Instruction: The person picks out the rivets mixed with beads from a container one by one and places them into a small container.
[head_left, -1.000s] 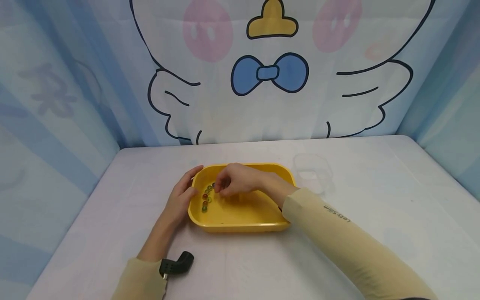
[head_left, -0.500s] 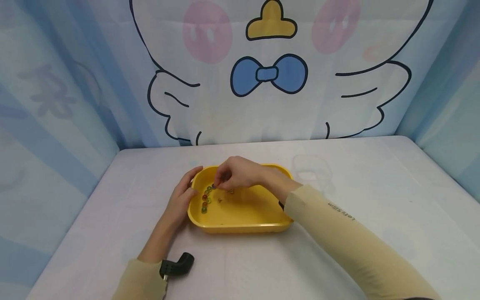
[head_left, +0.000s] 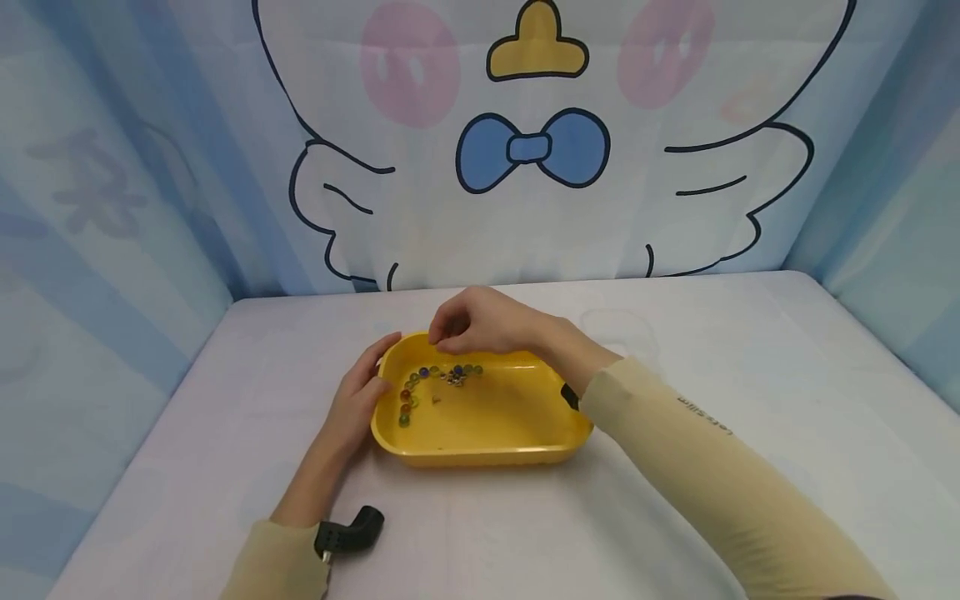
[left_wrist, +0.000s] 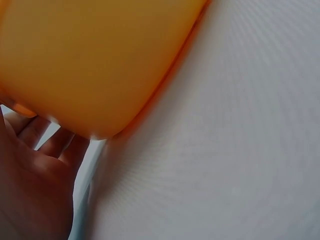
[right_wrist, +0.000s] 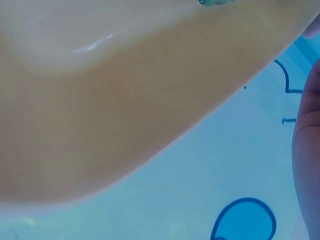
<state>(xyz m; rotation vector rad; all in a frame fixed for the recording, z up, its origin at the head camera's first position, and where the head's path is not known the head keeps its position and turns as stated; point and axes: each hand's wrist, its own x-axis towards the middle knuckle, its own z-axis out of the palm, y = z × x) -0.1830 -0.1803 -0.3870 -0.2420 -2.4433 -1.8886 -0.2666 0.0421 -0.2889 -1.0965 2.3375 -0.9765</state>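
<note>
A shallow yellow tray [head_left: 487,425] stands on the table. My left hand [head_left: 352,408] grips its left end, thumb at the rim and fingers along the outer wall; in the left wrist view those fingers [left_wrist: 72,147] touch the tray's outside. Glass marbles form a curved row inside, with orange marbles [head_left: 406,402] on the left and a blue marble [head_left: 423,372] near the back. Small shiny metallic pieces [head_left: 454,377] cluster beside another blue marble [head_left: 458,369]. Above the back rim hovers my right hand [head_left: 487,321], fingers loosely bent, with nothing visible between them.
White cloth [head_left: 675,467] covers the table. A printed cloth backdrop [head_left: 525,225] rises behind it, with patterned side walls. One tiny piece [head_left: 436,400] lies apart inside the tray. A black wrist device [head_left: 351,532] projects from the left wrist.
My right hand has lifted up and back from the marbles, uncovering the blue marble and the metallic cluster. My left hand stays at the tray's left end.
</note>
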